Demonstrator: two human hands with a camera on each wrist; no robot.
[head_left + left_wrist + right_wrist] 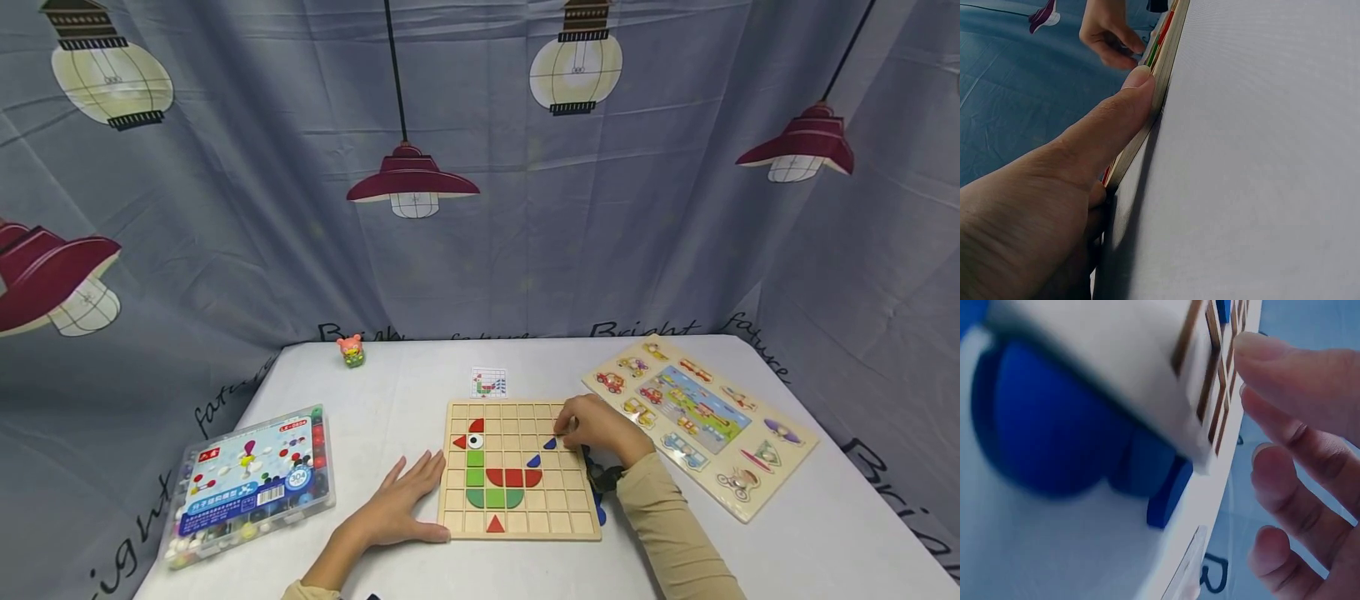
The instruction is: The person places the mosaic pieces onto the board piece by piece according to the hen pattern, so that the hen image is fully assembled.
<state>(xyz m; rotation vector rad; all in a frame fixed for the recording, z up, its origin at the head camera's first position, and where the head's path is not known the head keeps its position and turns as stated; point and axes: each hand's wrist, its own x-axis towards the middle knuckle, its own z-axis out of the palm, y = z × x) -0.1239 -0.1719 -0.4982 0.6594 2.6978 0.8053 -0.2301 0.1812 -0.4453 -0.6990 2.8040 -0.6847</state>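
A wooden grid board [558,525] lies on the table with red, green and blue flat pieces forming a bird-like figure. My left hand [401,504] is spread at its left side; the thumb [1116,112] touches the board's near-left edge. Over the upper right of the grid is my right hand [600,425], its fingertips close to a blue piece [551,443]. Another blue piece [534,460] lies diagonally below. The right thumb and index finger are close together; whether they pinch a piece is hidden. A red triangle [495,525] lies in the bottom row.
Loose blue pieces [1054,425] lie beside the board's right edge. A pattern card [489,382] is behind the board. At right lies a vehicle picture puzzle [701,417]; at left, a clear plastic box [251,483] of coloured parts. A small bear figurine [351,351] stands at back left.
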